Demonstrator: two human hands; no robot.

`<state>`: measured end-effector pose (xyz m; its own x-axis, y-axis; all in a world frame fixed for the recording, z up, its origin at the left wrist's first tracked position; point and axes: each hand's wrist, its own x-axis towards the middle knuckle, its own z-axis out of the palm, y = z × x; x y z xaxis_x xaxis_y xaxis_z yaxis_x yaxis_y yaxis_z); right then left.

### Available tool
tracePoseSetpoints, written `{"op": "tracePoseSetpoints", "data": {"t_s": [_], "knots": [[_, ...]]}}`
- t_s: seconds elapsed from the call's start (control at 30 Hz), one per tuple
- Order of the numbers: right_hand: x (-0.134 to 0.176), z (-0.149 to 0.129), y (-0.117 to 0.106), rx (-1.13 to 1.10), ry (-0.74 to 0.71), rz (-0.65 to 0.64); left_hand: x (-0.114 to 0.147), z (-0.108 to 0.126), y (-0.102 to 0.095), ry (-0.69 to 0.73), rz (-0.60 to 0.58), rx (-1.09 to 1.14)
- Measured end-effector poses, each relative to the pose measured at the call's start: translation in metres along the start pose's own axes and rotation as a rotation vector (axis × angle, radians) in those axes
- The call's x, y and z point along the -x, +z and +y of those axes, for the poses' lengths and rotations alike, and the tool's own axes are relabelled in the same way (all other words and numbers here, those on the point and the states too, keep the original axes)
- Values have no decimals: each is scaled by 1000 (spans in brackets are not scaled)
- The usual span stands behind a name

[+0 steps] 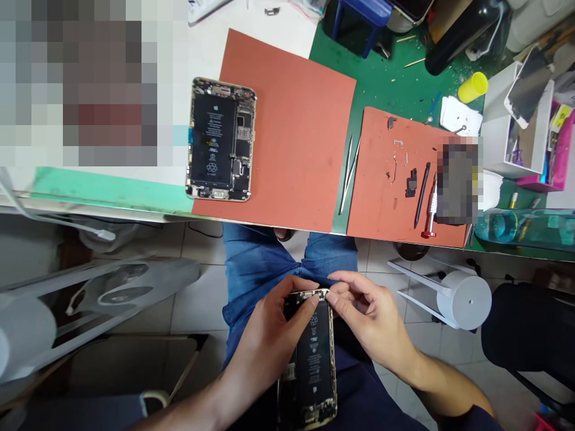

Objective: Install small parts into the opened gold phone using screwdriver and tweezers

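Left hand is clamped on the open phone, fingers along its far left edge and thumb pressed near the far end. Right hand has its thumb at the far right corner and its forefinger lifted apart; I cannot tell whether the other fingers grip behind the edge or pinch a small part.

I read the phone as lying between both hands, above the lap, its long axis running from my wearer's body toward the table edge. Both thumbs meet just beside each other at the far end; that corner is the place I judge everything turns on, with the right hand nearer to it.

Beyond, a second open phone lies on the left side of a large red mat. Tweezers lie right of it, then a smaller mat bearing a screwdriver.
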<state>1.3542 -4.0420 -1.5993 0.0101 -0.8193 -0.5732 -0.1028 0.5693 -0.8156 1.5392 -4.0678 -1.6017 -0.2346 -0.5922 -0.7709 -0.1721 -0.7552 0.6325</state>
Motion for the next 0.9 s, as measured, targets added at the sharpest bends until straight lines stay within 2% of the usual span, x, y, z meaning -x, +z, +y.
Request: {"op": "tracePoseSetpoints", "data": {"t_s": [0.17, 0.3, 0.37, 0.43, 0.5, 0.57, 0.73, 0.83, 0.9], "knots": [[-4, 2, 2, -168, 60, -38, -3, 4, -5, 72, -55, 61], [-3, -4, -1, -18, -68, 45, -6, 3, -9, 64, -60, -38], [-3, -14, -9, 140, -178, 140, -8, 1, -9, 66, -28, -87], [-7, -26, -19, 288, -319, 303, -9, -3, -8, 68, 15, -94], [-18, -39, -25, 410, -457, 472, -10, -8, -6, 46, 26, -54], [-36, -48, -23, 538, -526, 552, -12, -15, -5, 31, 7, -11], [-88, -54, 8, 1000, -391, 590, -14, -27, -7, 82, 36, -27], [-103, -52, 21, 1109, -384, 635, -9, -27, -11, 79, 36, -21], [-103, -52, 22, 1123, -397, 670, -6, -26, -13, 92, 38, -18]]}}
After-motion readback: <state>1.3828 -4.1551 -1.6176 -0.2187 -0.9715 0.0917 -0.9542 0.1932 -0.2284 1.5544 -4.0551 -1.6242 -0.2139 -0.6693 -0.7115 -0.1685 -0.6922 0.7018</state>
